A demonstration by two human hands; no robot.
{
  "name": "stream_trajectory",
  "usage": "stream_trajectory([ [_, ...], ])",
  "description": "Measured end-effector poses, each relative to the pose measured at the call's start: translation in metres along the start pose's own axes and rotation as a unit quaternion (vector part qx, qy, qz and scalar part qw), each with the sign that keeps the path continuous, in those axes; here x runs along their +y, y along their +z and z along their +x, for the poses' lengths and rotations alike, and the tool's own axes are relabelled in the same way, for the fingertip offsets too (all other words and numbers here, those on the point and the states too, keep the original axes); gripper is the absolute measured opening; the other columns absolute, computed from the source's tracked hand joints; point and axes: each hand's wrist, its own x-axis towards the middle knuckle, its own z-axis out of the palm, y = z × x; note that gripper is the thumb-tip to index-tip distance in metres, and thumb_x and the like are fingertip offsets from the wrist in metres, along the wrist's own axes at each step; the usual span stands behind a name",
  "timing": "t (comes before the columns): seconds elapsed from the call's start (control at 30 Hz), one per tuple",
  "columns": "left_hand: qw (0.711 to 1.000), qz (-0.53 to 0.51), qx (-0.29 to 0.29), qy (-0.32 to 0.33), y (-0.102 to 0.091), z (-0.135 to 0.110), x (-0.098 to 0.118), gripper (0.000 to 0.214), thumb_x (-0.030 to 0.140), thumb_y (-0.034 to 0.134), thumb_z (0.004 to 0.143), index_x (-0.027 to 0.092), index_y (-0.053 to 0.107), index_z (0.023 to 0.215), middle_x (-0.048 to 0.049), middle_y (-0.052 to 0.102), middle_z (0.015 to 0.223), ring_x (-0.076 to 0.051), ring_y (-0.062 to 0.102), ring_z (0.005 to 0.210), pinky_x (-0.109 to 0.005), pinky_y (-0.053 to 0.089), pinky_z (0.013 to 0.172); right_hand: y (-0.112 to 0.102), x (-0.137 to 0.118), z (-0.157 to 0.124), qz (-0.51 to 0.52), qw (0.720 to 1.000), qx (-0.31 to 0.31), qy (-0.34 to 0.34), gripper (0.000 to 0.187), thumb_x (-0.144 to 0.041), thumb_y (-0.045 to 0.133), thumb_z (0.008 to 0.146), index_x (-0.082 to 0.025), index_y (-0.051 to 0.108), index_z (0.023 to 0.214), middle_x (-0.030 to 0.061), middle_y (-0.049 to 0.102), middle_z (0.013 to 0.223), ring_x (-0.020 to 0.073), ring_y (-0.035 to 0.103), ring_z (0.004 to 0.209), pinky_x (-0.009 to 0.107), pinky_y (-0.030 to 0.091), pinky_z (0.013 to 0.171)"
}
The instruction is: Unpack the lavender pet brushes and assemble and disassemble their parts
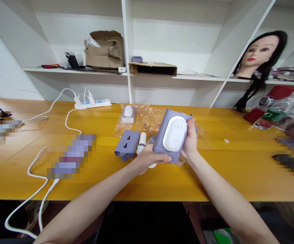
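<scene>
Workshop-like room, bench (pixel 238 162) stretching beneath the left hand (pixel 149 157), shelving (pixel 172 34) rising beyond it, holding a torn cardboard box (pixel 103 57), power strip (pixel 97 103) lying farther left.

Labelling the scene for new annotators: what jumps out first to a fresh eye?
Probably the mannequin head with long black hair, on the shelf at upper right. Next, right of centre over the table, the mauve holder with a white bristled piece on its front, held by the person's left grip and right grip.
</scene>
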Motion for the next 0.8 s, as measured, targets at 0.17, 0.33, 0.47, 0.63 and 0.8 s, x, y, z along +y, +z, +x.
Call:
stream_trajectory([
  [0.17, 1.0, -0.001, 0.003, -0.013, -0.002, -0.003, 0.003, 0.067, 0.032, 0.087, 0.05, 0.02, 0.061, 0.111, -0.0054, 0.07, 0.096, -0.018, 0.066, 0.087, -0.033, 0.05, 0.078, 0.004, 0.003, -0.001, 0.009, 1.0, -0.008, -0.005, 0.073, -0.08, 0.041, 0.074, -0.018, 0.07, 0.099, 0.0131, 0.073, 0.094, 0.0334, 0.066, 0.101, 0.05, 0.054, 0.086],
  [0.33, 1.0, 0.026, 0.011, 0.002, -0.005, -0.002, 0.005, 0.056, 0.025, 0.086, 0.048, 0.013, 0.063, 0.098, -0.0031, 0.066, 0.079, -0.014, 0.061, 0.07, -0.028, 0.048, 0.066, 0.008, 0.005, -0.003, 0.019, 1.0, -0.011, 0.002, 0.071, -0.08, 0.043, 0.073, -0.019, 0.07, 0.096, 0.0132, 0.073, 0.094, 0.0337, 0.067, 0.099, 0.051, 0.054, 0.086],
  [0.47, 0.998, 0.062, -0.005, 0.015, -0.004, -0.004, 0.01, 0.042, 0.023, 0.083, 0.048, 0.011, 0.065, 0.085, -0.0024, 0.064, 0.073, -0.013, 0.058, 0.068, -0.028, 0.047, 0.066, 0.007, 0.004, -0.004, 0.012, 0.999, -0.034, 0.003, 0.076, -0.084, 0.036, 0.073, -0.02, 0.07, 0.095, 0.0136, 0.073, 0.095, 0.0333, 0.066, 0.101, 0.051, 0.053, 0.086],
  [0.63, 0.983, 0.156, 0.025, 0.096, 0.003, -0.012, 0.018, 0.037, 0.02, 0.082, 0.049, 0.014, 0.063, 0.08, -0.0007, 0.061, 0.077, -0.017, 0.058, 0.076, -0.029, 0.048, 0.068, 0.005, 0.0, -0.006, 0.021, 0.996, -0.081, -0.007, 0.083, -0.088, 0.031, 0.069, -0.02, 0.07, 0.098, 0.0141, 0.071, 0.103, 0.0332, 0.067, 0.096, 0.054, 0.052, 0.086],
  [0.8, 0.974, 0.178, 0.024, 0.139, 0.002, -0.011, 0.013, 0.036, 0.026, 0.081, 0.055, 0.014, 0.063, 0.083, -0.0038, 0.064, 0.085, -0.019, 0.06, 0.082, -0.031, 0.049, 0.074, 0.005, 0.001, -0.005, 0.032, 0.996, -0.079, -0.013, 0.082, -0.088, 0.035, 0.068, -0.021, 0.068, 0.102, 0.0142, 0.07, 0.106, 0.0347, 0.066, 0.099, 0.056, 0.05, 0.088],
])
